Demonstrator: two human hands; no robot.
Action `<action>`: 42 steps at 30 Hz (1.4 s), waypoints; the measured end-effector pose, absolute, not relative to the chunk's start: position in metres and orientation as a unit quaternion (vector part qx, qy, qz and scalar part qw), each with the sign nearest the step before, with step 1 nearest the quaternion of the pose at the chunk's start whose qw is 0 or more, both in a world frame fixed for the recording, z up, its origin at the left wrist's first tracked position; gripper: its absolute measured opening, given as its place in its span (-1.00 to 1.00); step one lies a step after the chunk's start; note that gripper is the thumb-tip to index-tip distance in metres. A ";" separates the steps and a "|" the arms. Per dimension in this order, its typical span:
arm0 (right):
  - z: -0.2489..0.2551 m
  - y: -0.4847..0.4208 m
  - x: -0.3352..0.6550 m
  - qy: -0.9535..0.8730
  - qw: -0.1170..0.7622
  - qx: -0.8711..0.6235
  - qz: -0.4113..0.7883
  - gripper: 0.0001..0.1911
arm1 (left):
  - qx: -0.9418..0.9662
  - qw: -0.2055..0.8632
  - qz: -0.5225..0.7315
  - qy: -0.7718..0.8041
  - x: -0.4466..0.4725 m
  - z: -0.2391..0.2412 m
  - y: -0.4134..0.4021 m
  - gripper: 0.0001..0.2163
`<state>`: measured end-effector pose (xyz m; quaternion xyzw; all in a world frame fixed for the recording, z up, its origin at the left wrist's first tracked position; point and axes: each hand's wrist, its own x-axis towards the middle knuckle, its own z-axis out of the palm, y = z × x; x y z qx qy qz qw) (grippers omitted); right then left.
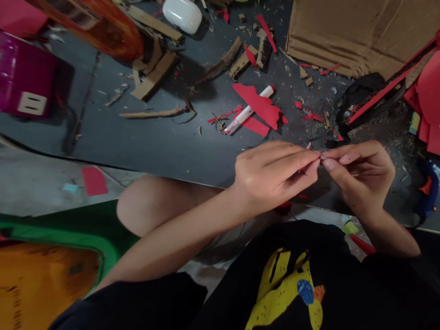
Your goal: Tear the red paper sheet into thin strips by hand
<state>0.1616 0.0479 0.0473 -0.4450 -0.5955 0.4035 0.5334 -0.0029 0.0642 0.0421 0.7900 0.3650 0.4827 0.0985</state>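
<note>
Left hand (273, 174): fingertips pinched on a tiny bit (322, 156), too small to identify. Right hand (369, 176): thumb and finger pinched on the same bit, above the desk (206, 158). Marker (242, 114): one, white, lying partly beneath red paper (257, 103). Cardboard (330, 32): one brown piece, beyond the right hand.

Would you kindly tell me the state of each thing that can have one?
Left hand: pinched at a tiny item, unclear
Right hand: pinched at the same item
White case: apparently shut
Marker: lying, partly covered
Red paper scrap: ragged-edged
Cardboard sheet: creased
</note>
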 end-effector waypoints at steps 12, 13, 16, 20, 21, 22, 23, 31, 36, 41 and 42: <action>0.043 0.046 0.163 -0.639 0.526 -0.449 0.338 -0.74 | 0.816 -0.002 0.446 0.368 -0.005 0.040 0.065 -0.94; 0.043 0.046 0.163 -0.637 0.526 -0.448 0.341 -0.74 | 0.814 0.002 0.448 0.370 -0.004 0.041 0.065 -0.93; 0.045 0.046 0.162 -0.626 0.525 -0.450 0.361 -0.75 | 0.808 0.028 0.451 0.380 -0.004 0.044 0.065 -0.91; 0.047 0.046 0.161 -0.613 0.530 -0.448 0.378 -0.75 | 0.795 0.102 0.447 0.397 -0.003 0.047 0.064 -0.91; 0.047 0.047 0.161 -0.610 0.532 -0.445 0.383 -0.74 | 0.790 0.119 0.447 0.403 -0.003 0.047 0.064 -0.90; 0.048 0.047 0.161 -0.607 0.533 -0.442 0.390 -0.74 | 0.784 0.132 0.449 0.409 -0.003 0.048 0.063 -0.90; 0.048 0.047 0.161 -0.604 0.533 -0.440 0.398 -0.73 | 0.777 0.141 0.453 0.415 -0.003 0.048 0.063 -0.89; 0.046 0.049 0.162 -0.579 0.519 -0.450 0.439 -0.84 | 0.728 0.234 0.466 0.446 -0.002 0.050 0.063 -0.90; 0.045 0.050 0.164 -0.574 0.517 -0.463 0.434 -0.85 | 0.696 0.281 0.491 0.441 -0.002 0.052 0.065 -0.88; 0.045 0.051 0.163 -0.558 0.518 -0.461 0.456 -0.86 | 0.653 0.345 0.520 0.430 -0.003 0.048 0.067 -0.85; 0.044 0.051 0.162 -0.553 0.519 -0.460 0.461 -0.86 | 0.651 0.349 0.520 0.429 -0.004 0.048 0.067 -0.82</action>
